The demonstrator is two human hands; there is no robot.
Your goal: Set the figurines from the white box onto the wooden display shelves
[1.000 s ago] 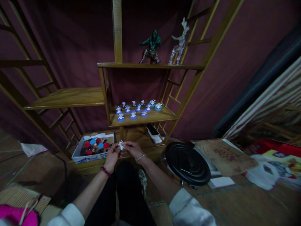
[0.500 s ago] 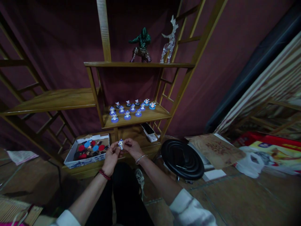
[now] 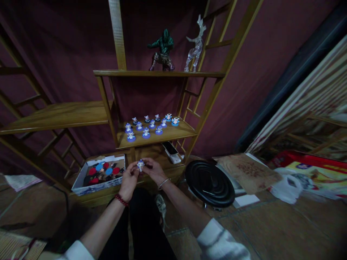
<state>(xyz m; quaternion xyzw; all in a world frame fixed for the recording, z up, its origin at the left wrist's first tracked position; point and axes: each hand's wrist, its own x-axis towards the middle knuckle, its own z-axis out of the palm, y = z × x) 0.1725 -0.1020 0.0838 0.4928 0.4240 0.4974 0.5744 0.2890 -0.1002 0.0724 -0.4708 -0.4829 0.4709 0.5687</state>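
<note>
A small white-and-purple figurine (image 3: 140, 165) is pinched between the fingers of both hands, in front of the lower shelf. My left hand (image 3: 129, 180) grips it from the left and my right hand (image 3: 154, 170) from the right; its underside is hidden by the fingers. Several similar figurines on purple bases, such as a front one (image 3: 146, 133), stand on the middle shelf (image 3: 173, 136) above. To the left, a white box (image 3: 78, 189) holds red and blue discs and small dark pieces.
A phone (image 3: 170, 148) lies on a white box on the lowest shelf. Close on my right stands a round black stool (image 3: 210, 184). A green hooded statue (image 3: 165, 47) and a clear deer (image 3: 194, 50) stand on the upper shelf. A plastic bag (image 3: 286, 187) lies farther right.
The figurine has turned a little in my fingers and shifted slightly right. Both hands keep hold of it, and the camera view has moved slightly.
</note>
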